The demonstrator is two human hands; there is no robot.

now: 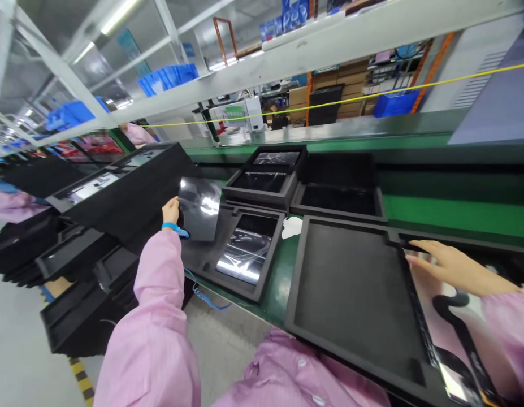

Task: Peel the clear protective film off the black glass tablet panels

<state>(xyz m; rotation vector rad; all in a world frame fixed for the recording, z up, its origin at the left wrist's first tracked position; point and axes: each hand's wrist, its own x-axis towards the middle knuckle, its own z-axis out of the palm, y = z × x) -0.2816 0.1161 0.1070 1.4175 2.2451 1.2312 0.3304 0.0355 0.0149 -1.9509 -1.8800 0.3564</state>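
My left hand (170, 211), with a blue wrist strap, grips the near edge of a black foam tray (130, 186) held tilted above the stack at left. Below it a foam tray (240, 254) holds a glossy bagged screen (245, 251) and another shiny panel (200, 206). My right hand (450, 264) lies flat with fingers stretched out on a glossy panel (435, 316) at the right, beside a large bare black foam tray (355, 294) right in front of me.
More black foam trays (338, 198) sit further back on the green conveyor (457, 215). Stacks of foam trays (75, 282) stand at the left over the floor. A white scrap (292, 227) lies on the belt. A person in pink (11, 203) works at far left.
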